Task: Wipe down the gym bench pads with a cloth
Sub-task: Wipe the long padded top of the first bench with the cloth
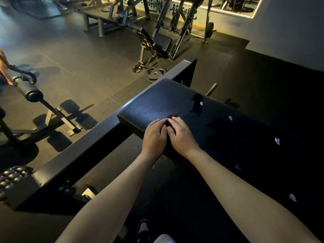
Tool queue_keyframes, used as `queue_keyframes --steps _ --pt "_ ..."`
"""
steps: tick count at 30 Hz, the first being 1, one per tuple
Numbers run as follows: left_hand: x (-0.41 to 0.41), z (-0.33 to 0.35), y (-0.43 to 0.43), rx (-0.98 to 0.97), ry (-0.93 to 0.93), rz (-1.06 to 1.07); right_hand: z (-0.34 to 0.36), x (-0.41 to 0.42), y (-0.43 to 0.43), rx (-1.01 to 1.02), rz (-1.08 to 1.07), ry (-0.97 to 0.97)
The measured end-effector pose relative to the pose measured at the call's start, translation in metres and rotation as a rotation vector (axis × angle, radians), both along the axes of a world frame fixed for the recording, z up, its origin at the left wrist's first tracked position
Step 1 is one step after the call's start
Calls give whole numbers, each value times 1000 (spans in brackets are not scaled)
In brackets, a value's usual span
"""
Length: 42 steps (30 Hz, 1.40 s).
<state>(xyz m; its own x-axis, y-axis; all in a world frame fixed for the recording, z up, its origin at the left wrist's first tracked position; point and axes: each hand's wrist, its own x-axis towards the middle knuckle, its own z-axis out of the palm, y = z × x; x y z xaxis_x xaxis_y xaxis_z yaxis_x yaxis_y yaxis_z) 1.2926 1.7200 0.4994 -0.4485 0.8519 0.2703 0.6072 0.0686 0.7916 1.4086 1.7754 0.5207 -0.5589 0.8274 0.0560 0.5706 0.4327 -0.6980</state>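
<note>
A black padded bench pad [157, 104] runs from the centre towards the lower right, with several small white tears along it. A small dark red cloth [171, 118] lies bunched on the pad near its front left edge, mostly hidden under my fingers. My left hand [154, 137] and my right hand [180, 134] lie side by side on the pad, and the curled fingertips of both hold the cloth between them.
A black steel frame beam [98, 137] crosses diagonally just left of the pad. A weight plate [155, 73] lies on the floor beyond it. A roller-pad machine [33, 93] stands at the left and an incline bench [157, 42] further back. My shoe [142, 230] shows at the bottom.
</note>
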Motion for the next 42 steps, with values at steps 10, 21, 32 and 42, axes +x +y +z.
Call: queue_keyframes --steps 10,21,32,42 --pt "-39 -9 35 -247 424 -80 -9 14 47 240 -323 -209" --pt "-27 6 69 -157 223 -196 -14 -11 44 133 -180 -274" --pt "-25 -8 82 -89 131 -96 -18 -10 68 190 -98 -111" --pt "-20 -13 57 -101 291 91 -23 7 101 167 -160 -149"
